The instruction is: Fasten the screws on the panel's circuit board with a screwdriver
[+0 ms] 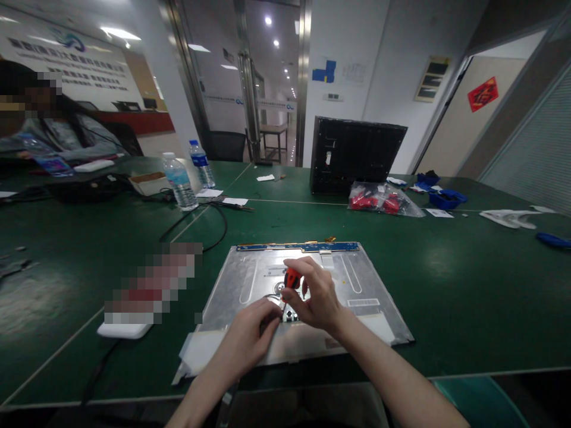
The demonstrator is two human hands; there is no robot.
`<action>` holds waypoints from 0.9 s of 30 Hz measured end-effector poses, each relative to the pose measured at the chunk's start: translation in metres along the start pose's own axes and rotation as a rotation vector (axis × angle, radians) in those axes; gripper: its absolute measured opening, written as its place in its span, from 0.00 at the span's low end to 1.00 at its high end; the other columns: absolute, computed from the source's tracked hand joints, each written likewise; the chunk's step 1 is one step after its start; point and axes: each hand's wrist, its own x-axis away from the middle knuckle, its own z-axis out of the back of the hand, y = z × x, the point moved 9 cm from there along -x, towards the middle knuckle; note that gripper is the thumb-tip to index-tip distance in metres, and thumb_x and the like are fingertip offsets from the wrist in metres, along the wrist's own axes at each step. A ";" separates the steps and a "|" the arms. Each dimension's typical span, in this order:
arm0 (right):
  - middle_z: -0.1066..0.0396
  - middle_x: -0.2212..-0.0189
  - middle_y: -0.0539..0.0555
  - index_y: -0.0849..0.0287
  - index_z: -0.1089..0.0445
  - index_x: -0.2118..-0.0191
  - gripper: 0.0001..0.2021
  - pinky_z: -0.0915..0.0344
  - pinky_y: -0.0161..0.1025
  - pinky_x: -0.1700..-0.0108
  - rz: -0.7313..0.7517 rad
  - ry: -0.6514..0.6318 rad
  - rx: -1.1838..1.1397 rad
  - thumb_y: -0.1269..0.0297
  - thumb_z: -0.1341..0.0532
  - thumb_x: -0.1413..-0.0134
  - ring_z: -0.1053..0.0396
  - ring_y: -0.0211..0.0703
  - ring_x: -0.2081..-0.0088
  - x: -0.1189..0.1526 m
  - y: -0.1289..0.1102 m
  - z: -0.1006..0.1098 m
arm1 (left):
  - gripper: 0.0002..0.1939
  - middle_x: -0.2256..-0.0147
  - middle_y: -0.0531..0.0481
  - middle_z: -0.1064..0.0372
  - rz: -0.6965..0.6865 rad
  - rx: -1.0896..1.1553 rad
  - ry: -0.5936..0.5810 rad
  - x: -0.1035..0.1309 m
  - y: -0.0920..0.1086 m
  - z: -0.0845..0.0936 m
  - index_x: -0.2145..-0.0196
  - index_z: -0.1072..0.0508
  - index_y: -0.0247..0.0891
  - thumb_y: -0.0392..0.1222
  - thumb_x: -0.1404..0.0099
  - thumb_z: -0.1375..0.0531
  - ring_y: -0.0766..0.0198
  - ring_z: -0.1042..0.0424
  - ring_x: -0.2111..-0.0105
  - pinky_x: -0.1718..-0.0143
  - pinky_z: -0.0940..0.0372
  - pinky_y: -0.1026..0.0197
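Right hand (319,297) around red screwdriver (292,279)

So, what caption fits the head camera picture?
Red screwdriver in the right hand, left hand beside it, over a metal panel.

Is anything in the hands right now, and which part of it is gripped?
The right hand holds a red-and-black screwdriver by its handle. The left hand has its fingertips down near the shaft; whether they pinch anything can't be told.
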 end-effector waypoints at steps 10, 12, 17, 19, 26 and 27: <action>0.31 0.64 0.55 0.57 0.46 0.40 0.21 0.34 0.32 0.74 -0.014 -0.019 0.043 0.68 0.47 0.38 0.33 0.38 0.70 0.000 0.001 -0.002 | 0.07 0.72 0.49 0.29 0.025 -0.001 -0.013 -0.001 0.001 0.000 0.72 0.31 0.38 0.35 0.40 0.48 0.60 0.31 0.71 0.68 0.38 0.61; 0.31 0.66 0.52 0.55 0.44 0.41 0.20 0.37 0.31 0.77 -0.002 0.002 0.043 0.66 0.46 0.38 0.34 0.37 0.72 -0.001 0.000 -0.001 | 0.07 0.72 0.49 0.29 0.026 0.002 -0.008 -0.001 0.001 0.000 0.72 0.31 0.38 0.34 0.40 0.48 0.60 0.31 0.71 0.68 0.38 0.61; 0.31 0.69 0.50 0.53 0.41 0.44 0.17 0.37 0.30 0.76 0.028 0.039 0.058 0.61 0.42 0.38 0.35 0.36 0.72 -0.001 -0.002 0.001 | 0.07 0.70 0.49 0.28 0.007 0.021 -0.016 0.000 -0.001 -0.002 0.70 0.30 0.38 0.34 0.39 0.48 0.60 0.30 0.70 0.67 0.37 0.60; 0.31 0.68 0.50 0.53 0.41 0.44 0.18 0.37 0.30 0.76 0.023 0.023 0.040 0.61 0.42 0.38 0.35 0.36 0.72 -0.001 -0.002 0.000 | 0.08 0.69 0.49 0.28 0.004 0.022 -0.018 0.000 -0.002 -0.003 0.69 0.30 0.38 0.34 0.38 0.48 0.60 0.30 0.69 0.67 0.37 0.60; 0.31 0.63 0.55 0.58 0.46 0.38 0.24 0.31 0.36 0.68 -0.022 -0.047 -0.033 0.70 0.50 0.39 0.32 0.41 0.65 -0.001 0.000 -0.001 | 0.07 0.72 0.50 0.30 0.004 -0.006 -0.011 0.000 0.000 -0.002 0.71 0.31 0.38 0.34 0.39 0.48 0.61 0.32 0.72 0.69 0.39 0.62; 0.31 0.63 0.55 0.58 0.46 0.38 0.24 0.32 0.36 0.68 -0.021 -0.041 -0.026 0.71 0.50 0.39 0.32 0.40 0.66 -0.001 0.000 -0.001 | 0.07 0.72 0.50 0.30 0.005 -0.007 -0.012 0.000 -0.001 -0.002 0.71 0.31 0.38 0.34 0.39 0.48 0.61 0.32 0.72 0.69 0.39 0.62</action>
